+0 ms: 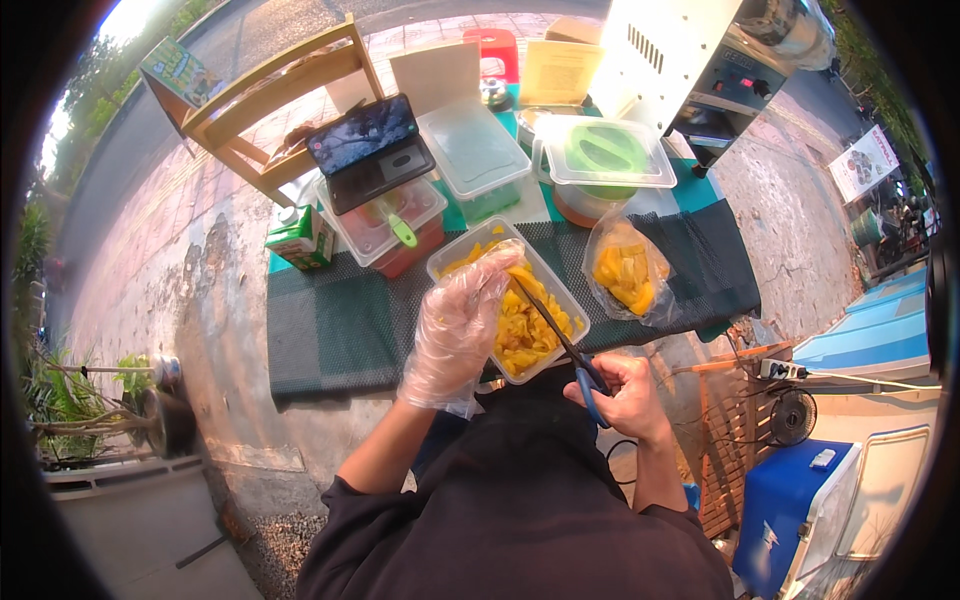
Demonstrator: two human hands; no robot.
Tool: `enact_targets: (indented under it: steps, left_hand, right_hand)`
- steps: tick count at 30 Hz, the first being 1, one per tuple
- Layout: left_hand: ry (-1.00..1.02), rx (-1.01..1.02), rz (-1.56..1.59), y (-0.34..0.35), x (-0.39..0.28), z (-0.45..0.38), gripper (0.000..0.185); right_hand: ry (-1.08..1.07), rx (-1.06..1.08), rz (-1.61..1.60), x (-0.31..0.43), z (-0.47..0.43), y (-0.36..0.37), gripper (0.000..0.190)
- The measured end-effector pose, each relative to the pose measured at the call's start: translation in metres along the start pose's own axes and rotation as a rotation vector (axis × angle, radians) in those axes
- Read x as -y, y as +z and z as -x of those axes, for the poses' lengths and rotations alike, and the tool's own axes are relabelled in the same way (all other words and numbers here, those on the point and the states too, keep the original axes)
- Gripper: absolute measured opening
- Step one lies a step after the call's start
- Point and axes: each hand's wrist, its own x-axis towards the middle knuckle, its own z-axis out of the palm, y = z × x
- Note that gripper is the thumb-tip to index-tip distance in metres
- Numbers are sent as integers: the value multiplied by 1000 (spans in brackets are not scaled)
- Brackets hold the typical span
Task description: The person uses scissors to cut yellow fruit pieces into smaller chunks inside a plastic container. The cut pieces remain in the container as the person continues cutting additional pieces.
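Observation:
My left hand (466, 322) wears a clear plastic glove and pinches a yellow fruit piece (531, 283) above a clear plastic tub (576, 306). Cut yellow fruit pieces (525, 337) cover the tub's floor. In my bare right hand (626, 394) are scissors (559, 330) with dark blue handles, their blades pointing at the held piece. Whether the blades touch it is hard to tell. To the right of the tub lies a clear plastic bag (630, 270) with larger yellow fruit pieces inside.
A lidded tub (409, 259) with a phone (371, 150) on top stands left, beside a green carton (301, 238). Further back are a white-lidded container (480, 161), a clear lid (607, 150) over a bowl, and a tall white machine (649, 52). A blue cooler (787, 502) sits low right.

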Motion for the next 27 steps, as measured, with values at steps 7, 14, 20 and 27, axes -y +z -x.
enact_targets:
  steps: [7, 14, 20, 27]
  left_hand:
    - [47, 21, -35, -5, -1, -4, 25]
    - [17, 94, -138, -10, -5, -1, 22]
    - [64, 87, -159, -8, -2, -3, 21]
    - [198, 148, -197, -16, -5, -8, 28]
  right_hand:
    - [51, 35, -91, -2, 4, -2, 36]
    - [85, 54, -170, -7, 4, -2, 34]
    - [78, 41, -133, -11, 7, -1, 34]
    - [83, 16, -102, -7, 9, -3, 33]
